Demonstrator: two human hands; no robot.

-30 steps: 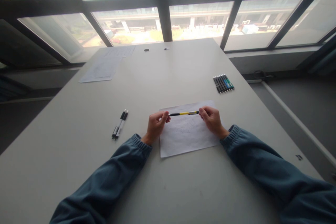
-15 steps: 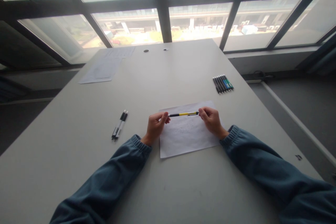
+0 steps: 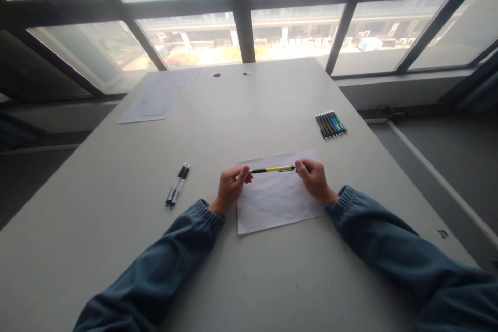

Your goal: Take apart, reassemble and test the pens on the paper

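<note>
The fingers (image 3: pixel 245 170) of the left hand (image 3: pixel 231 185) are pinching the black grip end of the pen (image 3: pixel 272 169), and those of the right hand (image 3: pixel 313 179) are pinching the clip end, so the pen is lying nearly level between them over the sheet (image 3: pixel 276 208). Whether it is touching the sheet, I cannot tell. Holding it well is probably calling for light, even pressure from both sides without twisting, since the pinches are covering only the ends and the slim barrel could be rolling. Other pens are lying loose on the surface (image 3: pixel 249 280), not in any container: a pair (image 3: pixel 180 185) at left, a row (image 3: pixel 330 124) farther off at right.
</note>
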